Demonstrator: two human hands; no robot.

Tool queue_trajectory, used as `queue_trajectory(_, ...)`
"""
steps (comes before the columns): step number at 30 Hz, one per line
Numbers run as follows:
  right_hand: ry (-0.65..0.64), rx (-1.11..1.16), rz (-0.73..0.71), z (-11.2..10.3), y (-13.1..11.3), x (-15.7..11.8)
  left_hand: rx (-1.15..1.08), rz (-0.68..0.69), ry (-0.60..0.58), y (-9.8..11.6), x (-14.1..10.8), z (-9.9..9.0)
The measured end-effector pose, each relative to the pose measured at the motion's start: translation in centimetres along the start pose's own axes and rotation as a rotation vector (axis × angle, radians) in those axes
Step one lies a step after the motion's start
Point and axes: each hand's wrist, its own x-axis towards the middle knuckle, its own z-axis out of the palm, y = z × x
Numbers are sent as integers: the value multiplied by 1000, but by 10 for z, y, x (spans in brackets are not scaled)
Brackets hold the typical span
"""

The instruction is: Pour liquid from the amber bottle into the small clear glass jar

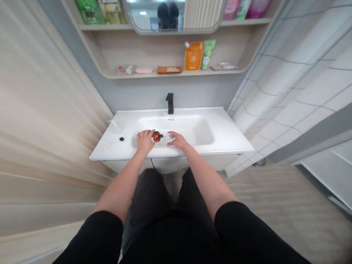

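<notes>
Above the white ceramic basin (176, 128), my left hand (145, 142) grips a small amber glass bottle (156, 136) lying on its side. The bottle's dark neck points toward my right hand (177, 139). Those fingers pinch a crumpled translucent white piece (169, 138), possibly plastic film, just beyond the bottle's neck. The piece looks connected to the neck, but the picture is too small to tell. My left fingers hide part of the bottle's body.
A black faucet (169, 103) rises behind the basin, and a small black round fitting (121, 139) sits on the counter's left. Above are a wooden shelf (176, 75) holding toiletries and a mirror (173, 14). White tiles (291, 106) cover the right wall.
</notes>
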Motion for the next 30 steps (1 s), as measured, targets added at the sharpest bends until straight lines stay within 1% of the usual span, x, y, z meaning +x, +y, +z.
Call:
queue_trajectory(7, 6, 19, -6, 3, 8, 3, 45, -2, -15, 4, -2, -4)
queue_trajectory(12, 15, 19, -14, 4, 12, 5, 58, 6, -13, 3, -1, -3)
queue_trajectory(30, 6, 1, -8, 2, 7, 3, 60, 14, 5, 3, -2, -3)
